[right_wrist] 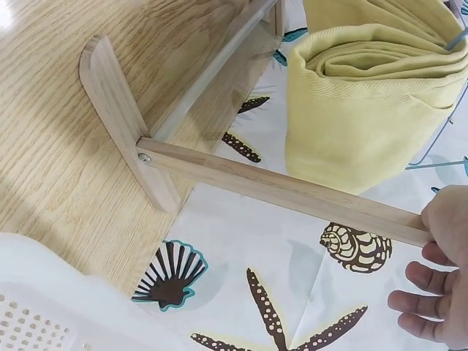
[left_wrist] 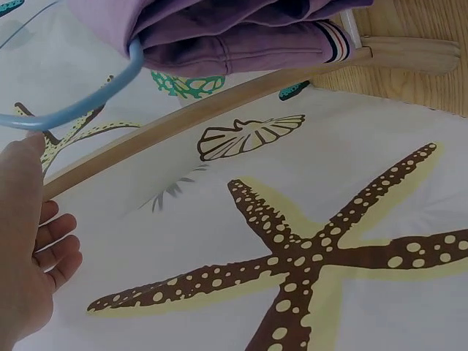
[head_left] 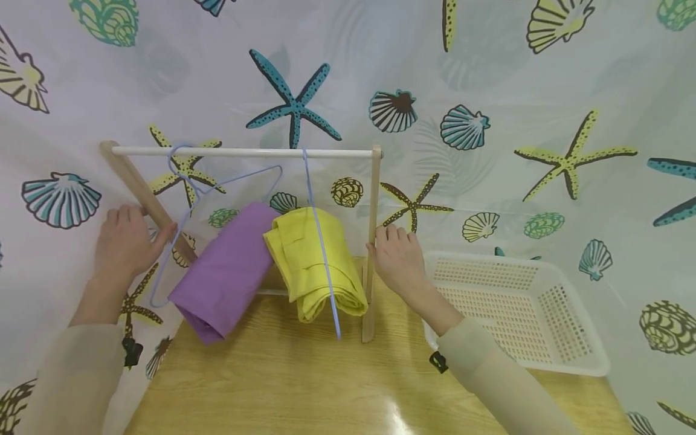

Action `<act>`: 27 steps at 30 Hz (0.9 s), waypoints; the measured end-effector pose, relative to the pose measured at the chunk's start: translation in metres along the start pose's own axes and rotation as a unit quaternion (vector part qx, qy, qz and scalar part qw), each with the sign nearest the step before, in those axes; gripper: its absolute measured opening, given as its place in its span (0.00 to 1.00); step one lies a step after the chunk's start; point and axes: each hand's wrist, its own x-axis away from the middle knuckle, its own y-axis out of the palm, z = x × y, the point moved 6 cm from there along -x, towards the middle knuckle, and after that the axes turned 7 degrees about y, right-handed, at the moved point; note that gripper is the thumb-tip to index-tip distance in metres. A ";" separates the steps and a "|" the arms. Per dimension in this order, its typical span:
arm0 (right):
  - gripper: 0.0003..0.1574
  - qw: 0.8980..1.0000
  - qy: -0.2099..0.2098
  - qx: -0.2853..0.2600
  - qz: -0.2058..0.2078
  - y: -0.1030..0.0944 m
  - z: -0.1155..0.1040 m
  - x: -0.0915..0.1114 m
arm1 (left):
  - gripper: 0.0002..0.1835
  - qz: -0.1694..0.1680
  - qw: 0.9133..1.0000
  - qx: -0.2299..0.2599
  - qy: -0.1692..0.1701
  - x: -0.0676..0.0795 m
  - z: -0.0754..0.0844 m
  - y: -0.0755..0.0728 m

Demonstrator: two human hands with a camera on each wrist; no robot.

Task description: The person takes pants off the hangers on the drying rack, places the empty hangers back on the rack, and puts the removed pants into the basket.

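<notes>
A small wooden clothes rack (head_left: 374,205) with a white top bar (head_left: 244,153) stands on the table. My left hand (head_left: 127,241) holds its left post (left_wrist: 190,117), thumb on one side and fingers on the other. The right post (right_wrist: 292,186) is held by my right hand (head_left: 401,260) at about mid-height. From the bar hang two blue hangers. A folded purple garment (head_left: 228,272) with a striped edge in the left wrist view drapes over the left hanger (head_left: 163,266). Over the right hanger (head_left: 321,241) hangs a folded yellow cloth (head_left: 310,260).
To the right of the rack, a white plastic basket (head_left: 571,326) with perforated walls sits on the wood-grain table (head_left: 261,374). Behind and beside the table hangs a white curtain (head_left: 484,66) printed with shells and starfish.
</notes>
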 end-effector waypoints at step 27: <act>0.20 1.000 0.014 0.002 -0.008 0.000 -0.002 0.001 | 0.35 0.065 0.996 -0.028 0.049 0.000 0.005 -0.001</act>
